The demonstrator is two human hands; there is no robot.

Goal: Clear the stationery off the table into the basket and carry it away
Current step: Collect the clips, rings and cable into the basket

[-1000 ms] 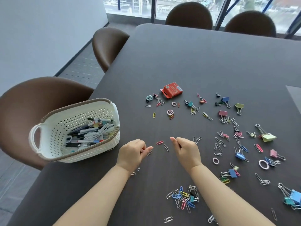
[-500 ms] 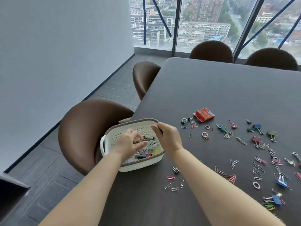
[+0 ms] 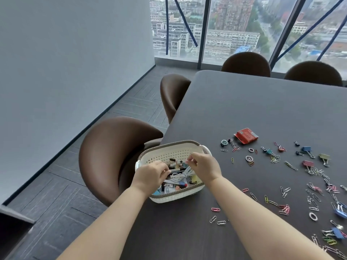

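Hands above the basket [image 3: 170, 144]
The left hand [image 3: 150, 173] and right hand [image 3: 205, 167] hung over the white basket at the counter's [image 3: 262, 109] left edge, fingers curled; whether either grip clamped anything, I couldn't tell.

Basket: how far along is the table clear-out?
Done: pens and a white cable lie in the basket. In hand: left hand and right hand hover over it, fingers curled; whatever they hold is too small to tell. Left: the red packet, binder clips and paper clips are scattered on the table, and the basket is not yet carried away.
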